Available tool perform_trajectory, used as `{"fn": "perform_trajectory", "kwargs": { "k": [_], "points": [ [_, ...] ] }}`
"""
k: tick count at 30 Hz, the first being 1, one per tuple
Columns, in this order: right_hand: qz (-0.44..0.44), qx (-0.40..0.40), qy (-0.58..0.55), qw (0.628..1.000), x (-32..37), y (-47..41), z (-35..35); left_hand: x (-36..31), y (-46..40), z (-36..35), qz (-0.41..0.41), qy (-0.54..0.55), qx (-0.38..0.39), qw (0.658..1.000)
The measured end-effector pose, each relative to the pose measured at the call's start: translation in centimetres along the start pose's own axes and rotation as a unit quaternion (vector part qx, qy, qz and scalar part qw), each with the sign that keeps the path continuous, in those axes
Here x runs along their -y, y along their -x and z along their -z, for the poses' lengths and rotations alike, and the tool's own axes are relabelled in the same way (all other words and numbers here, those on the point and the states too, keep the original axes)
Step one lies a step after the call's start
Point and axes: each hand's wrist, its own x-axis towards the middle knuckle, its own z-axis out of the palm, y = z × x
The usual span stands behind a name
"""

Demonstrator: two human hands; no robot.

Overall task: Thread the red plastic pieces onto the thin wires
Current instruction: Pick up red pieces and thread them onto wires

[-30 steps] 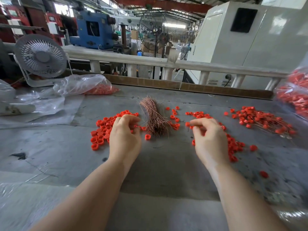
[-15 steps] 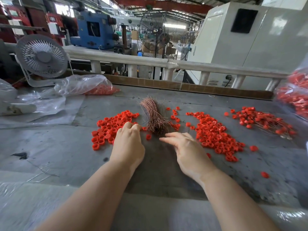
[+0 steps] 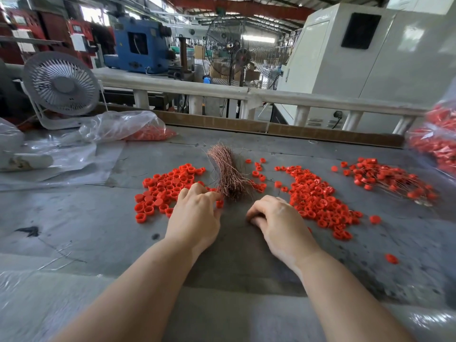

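A: Grip, left hand [image 3: 197, 215]?
B: Palm down, fingers bent, tips at the foot of the wire bundle [image 3: 228, 174] and touching the near edge of the left heap of red pieces [image 3: 167, 186]. One red piece just beside the thumb. Grasping or merely touching: cannot tell.

A: Right hand [image 3: 281, 223]?
B: Fingers tucked under the palm, knuckles up, resting on the table [image 3: 98, 218] just short of the bundle. Contents of the curl hidden; cannot tell.

A: Task items?
B: Coppery thin wires in one fanned sheaf at centre, between the hands and beyond them. Red pieces in heaps on either side: left heap as marked, right heap [image 3: 318, 196] beside the right hand. Farther right, well apart, a scatter of red pieces with wires through them [image 3: 389, 178]. Single stray piece [image 3: 391, 258] near the right forearm.

A: Surface?
B: Grey, scuffed, dark-stained; clear plastic sheet [image 3: 37, 304] over the near edge.

A: Surroundings?
B: Clear bag of red pieces [image 3: 148, 133] at far left, another bag [image 3: 436, 141] at the right edge. Small white desk fan [image 3: 61, 86], pale railing [image 3: 296, 98], blue machine [image 3: 138, 49], large standing fan [image 3: 229, 48], white cabinet [image 3: 382, 50]; factory hall under red roof beams.
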Motion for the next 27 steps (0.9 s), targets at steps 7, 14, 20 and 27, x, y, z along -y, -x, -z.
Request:
{"fn": "perform_trajectory", "kwargs": {
  "k": [7,14,20,27],
  "points": [
    [-0.005,-0.047,-0.03,0.998,0.1,-0.1,0.1,-0.1,0.0,0.1,-0.018,0.008,-0.001,1.0],
    [-0.036,-0.037,0.018,0.999,-0.2,-0.1,0.1,-0.7,0.1,0.0,-0.023,0.102,-0.044,0.994],
    [-0.064,-0.079,0.004,0.995,-0.6,-0.3,0.2,-1.2,0.1,0.2,-0.017,0.204,-0.026,0.979],
    [-0.077,-0.205,-0.19,0.957,0.0,-0.5,1.1,-1.4,0.3,0.4,0.005,0.263,-0.03,0.964]
  ]
}}
